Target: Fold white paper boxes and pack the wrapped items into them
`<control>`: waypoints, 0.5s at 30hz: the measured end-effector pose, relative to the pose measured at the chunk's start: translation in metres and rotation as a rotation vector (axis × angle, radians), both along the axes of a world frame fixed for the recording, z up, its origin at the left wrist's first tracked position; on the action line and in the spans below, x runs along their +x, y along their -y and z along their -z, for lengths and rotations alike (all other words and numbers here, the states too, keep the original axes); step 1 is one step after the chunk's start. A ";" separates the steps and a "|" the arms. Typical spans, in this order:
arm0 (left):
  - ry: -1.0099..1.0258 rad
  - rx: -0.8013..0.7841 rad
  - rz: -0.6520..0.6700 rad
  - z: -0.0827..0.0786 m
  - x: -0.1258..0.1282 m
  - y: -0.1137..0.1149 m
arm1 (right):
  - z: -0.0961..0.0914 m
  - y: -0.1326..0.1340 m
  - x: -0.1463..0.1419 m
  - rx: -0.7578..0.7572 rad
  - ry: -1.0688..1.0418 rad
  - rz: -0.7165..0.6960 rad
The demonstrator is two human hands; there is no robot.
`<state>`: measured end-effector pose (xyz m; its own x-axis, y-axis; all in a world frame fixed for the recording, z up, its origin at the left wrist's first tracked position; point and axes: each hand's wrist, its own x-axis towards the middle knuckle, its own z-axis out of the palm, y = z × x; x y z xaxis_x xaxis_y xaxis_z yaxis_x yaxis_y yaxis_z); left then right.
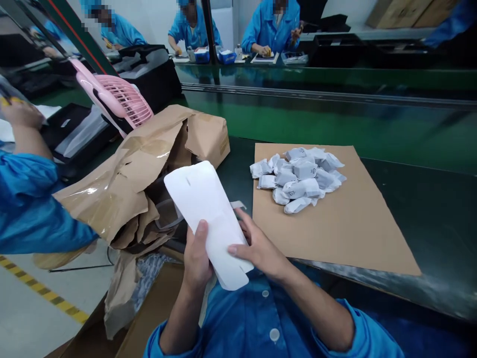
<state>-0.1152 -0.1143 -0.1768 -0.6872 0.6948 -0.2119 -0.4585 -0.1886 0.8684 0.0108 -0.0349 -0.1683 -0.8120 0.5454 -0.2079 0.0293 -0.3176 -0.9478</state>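
Note:
A flat white card-like piece with rounded corners and a small slit near its far end is held up in front of my body. My left hand grips its left edge, thumb on top. On the right edge, my right hand has its thumb on the face and its fingers behind, where they are partly hidden. A thin pale strip shows just beyond my right fingers. To the right, several small white wrapped packets lie piled on a brown cardboard sheet.
A torn brown paper-wrapped package lies left of my hands, with a pink fan behind it. An open carton stands below. A co-worker's blue sleeve is at far left. Other people work across the green bench.

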 end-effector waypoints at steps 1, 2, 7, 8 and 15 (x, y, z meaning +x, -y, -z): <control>-0.044 -0.021 0.039 -0.001 -0.003 0.000 | 0.004 0.000 -0.001 -0.080 -0.037 0.012; -0.087 -0.044 0.095 -0.002 -0.007 -0.001 | 0.007 -0.001 -0.002 -0.150 -0.072 0.033; -0.267 -0.092 0.273 -0.007 -0.025 -0.012 | 0.015 -0.002 -0.003 -0.266 -0.089 0.241; -0.293 -0.110 0.231 -0.006 -0.025 -0.014 | 0.017 -0.002 -0.004 -0.262 -0.079 0.275; -0.386 -0.192 -0.278 0.018 -0.048 -0.010 | 0.015 -0.010 -0.002 -0.310 -0.172 0.300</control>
<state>-0.1634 -0.1045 -0.1950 -0.8938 0.4482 -0.0117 -0.0523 -0.0784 0.9956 0.0087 -0.0250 -0.1830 -0.6646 0.6948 -0.2750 -0.2562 -0.5576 -0.7896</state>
